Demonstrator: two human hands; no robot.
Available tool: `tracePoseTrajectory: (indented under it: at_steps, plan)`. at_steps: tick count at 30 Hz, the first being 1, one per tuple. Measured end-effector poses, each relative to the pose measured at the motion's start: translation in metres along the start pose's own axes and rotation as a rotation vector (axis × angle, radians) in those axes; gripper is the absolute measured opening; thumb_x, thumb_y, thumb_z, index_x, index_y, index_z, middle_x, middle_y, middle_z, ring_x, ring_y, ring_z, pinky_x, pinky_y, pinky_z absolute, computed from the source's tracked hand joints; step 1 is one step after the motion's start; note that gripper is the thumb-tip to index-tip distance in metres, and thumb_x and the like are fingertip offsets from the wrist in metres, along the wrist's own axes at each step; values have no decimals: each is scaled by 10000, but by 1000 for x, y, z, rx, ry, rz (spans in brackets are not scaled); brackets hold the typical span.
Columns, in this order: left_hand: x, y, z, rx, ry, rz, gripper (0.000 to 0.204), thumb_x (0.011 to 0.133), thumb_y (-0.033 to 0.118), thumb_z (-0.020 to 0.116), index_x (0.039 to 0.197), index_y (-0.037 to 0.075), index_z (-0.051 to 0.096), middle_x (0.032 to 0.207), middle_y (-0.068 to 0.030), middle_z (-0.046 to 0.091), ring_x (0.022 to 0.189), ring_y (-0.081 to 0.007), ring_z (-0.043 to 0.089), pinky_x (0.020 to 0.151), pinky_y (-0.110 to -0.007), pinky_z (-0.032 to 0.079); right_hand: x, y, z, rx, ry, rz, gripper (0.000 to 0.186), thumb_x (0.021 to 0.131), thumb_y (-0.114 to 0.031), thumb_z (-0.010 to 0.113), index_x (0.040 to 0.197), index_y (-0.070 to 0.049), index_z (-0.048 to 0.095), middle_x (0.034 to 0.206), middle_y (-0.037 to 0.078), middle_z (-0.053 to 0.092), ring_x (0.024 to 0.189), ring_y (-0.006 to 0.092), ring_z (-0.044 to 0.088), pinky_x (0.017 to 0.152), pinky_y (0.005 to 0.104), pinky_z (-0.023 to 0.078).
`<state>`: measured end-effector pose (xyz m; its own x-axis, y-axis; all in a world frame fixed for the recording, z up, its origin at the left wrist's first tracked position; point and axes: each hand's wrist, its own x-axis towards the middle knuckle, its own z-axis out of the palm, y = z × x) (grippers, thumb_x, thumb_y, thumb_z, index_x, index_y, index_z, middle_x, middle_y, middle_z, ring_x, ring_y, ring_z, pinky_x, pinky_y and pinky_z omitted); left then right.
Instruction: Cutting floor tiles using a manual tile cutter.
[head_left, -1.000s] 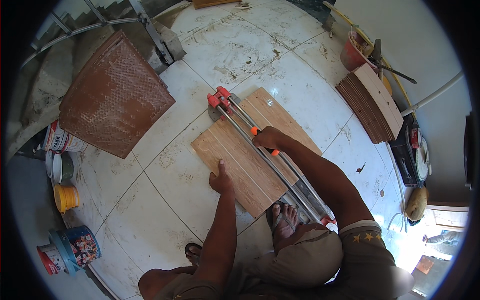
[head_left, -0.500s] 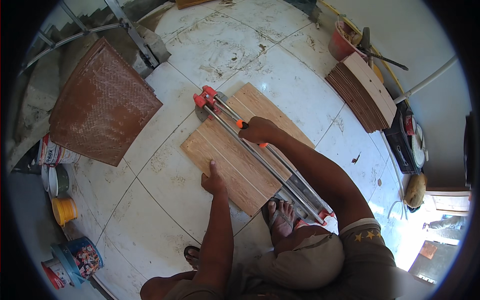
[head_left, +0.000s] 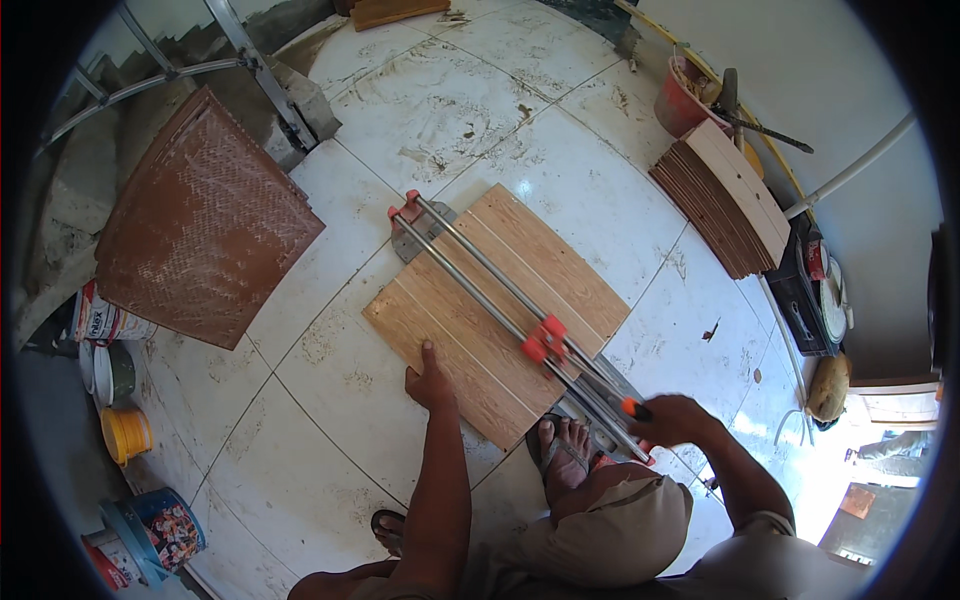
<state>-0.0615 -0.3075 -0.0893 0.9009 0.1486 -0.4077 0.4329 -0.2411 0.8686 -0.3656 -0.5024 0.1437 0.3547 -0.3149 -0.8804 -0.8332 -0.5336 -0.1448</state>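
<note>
A wood-look tile [head_left: 460,370] with pale lines lies on a manual tile cutter [head_left: 425,240], beneath its two steel rails. My left hand [head_left: 432,385] holds the tile's left edge, thumb on top and the other fingers mostly hidden. The cutter's red carriage [head_left: 545,338] sits on the rails near the tile's near end. From it the handle slants back toward me, its orange-and-black grip [head_left: 634,409] closed in my right hand [head_left: 675,420]. My sandalled foot [head_left: 563,445] rests beside the near end of the cutter.
Brown tiles lean in a stack [head_left: 210,220] at the left, near paint cans and a yellow pail [head_left: 127,435]. More tiles [head_left: 720,195] stand along the right wall, by a red bucket [head_left: 683,98] and a dark crate [head_left: 805,290]. The white floor tiles [head_left: 300,440] carry dusty smears.
My right hand has pulled the handle back toward me, and the red carriage has slid from the far end to the near part of the rails. My left hand and the tile have barely shifted.
</note>
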Motion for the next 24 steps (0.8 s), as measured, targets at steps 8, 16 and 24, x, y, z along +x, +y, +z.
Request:
tracePoseTrajectory:
  at_steps: [8, 16, 24]
  plan:
    - [2, -5, 3, 19, 7, 0, 674, 844, 561, 760, 913, -103, 674, 941, -228, 718, 812, -307, 680, 761, -426, 554, -1, 146, 128, -28, -120, 154, 498, 808, -560, 731, 952, -83, 740, 866, 137, 726, 855, 314, 715, 762, 437, 549]
    - [5, -13, 2, 31, -9, 20, 668, 910, 569, 684, 935, -98, 680, 931, -210, 717, 811, -273, 667, 773, -402, 550, 53, 133, 47, -88, -266, 0, 689, 774, -761, 688, 916, -94, 785, 904, 116, 752, 866, 301, 707, 797, 415, 541]
    - [5, -10, -6, -184, -146, -43, 636, 944, 522, 673, 1180, -68, 654, 1148, -133, 687, 966, -212, 643, 867, -360, 531, 211, 53, -51, 272, 1124, -389, 387, 894, -383, 746, 1029, -30, 665, 936, 169, 687, 887, 336, 689, 769, 422, 542]
